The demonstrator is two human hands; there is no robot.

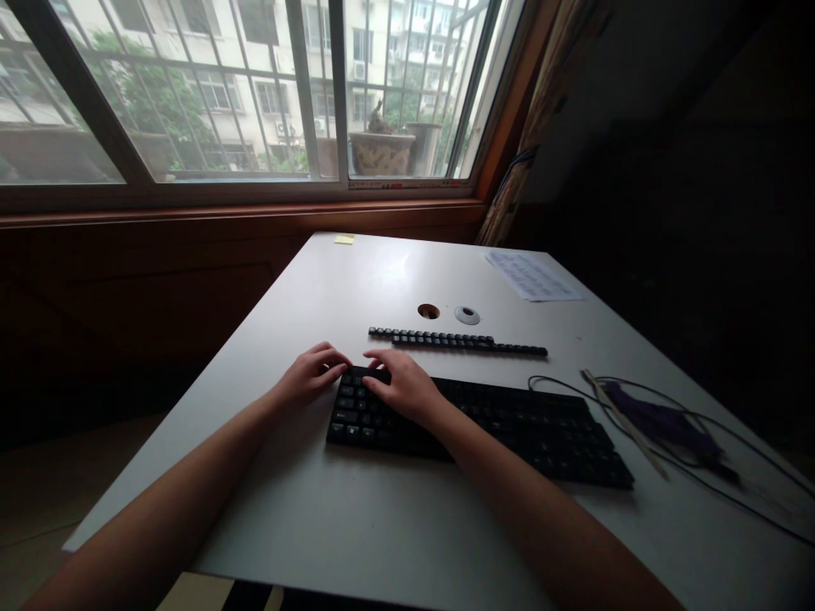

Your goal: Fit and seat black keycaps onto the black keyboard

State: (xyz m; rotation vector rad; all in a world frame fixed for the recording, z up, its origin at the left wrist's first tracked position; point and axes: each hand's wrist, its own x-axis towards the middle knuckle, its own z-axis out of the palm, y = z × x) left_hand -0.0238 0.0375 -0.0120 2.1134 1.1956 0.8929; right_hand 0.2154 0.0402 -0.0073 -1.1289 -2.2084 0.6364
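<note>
A black keyboard (528,424) lies on the white table (356,526), with keys along its left part and darker, less distinct rows elsewhere. My left hand (313,372) is at its upper left corner, fingertips touching the edge; whether anything small is between them is too small to tell. Over the keyboard's upper left part is my right hand (404,386), thumb and fingers apart, with nothing visible in it. Behind the keyboard, loose black keycaps (442,340) stand in two long rows side by side.
A cable (681,462), a thin stick (627,424) and a purple cloth (662,420) lie at the right. Farther back are a round hole (429,311), a grey ring cover (467,316), printed paper (533,275) and a yellow note (345,240). A window is beyond.
</note>
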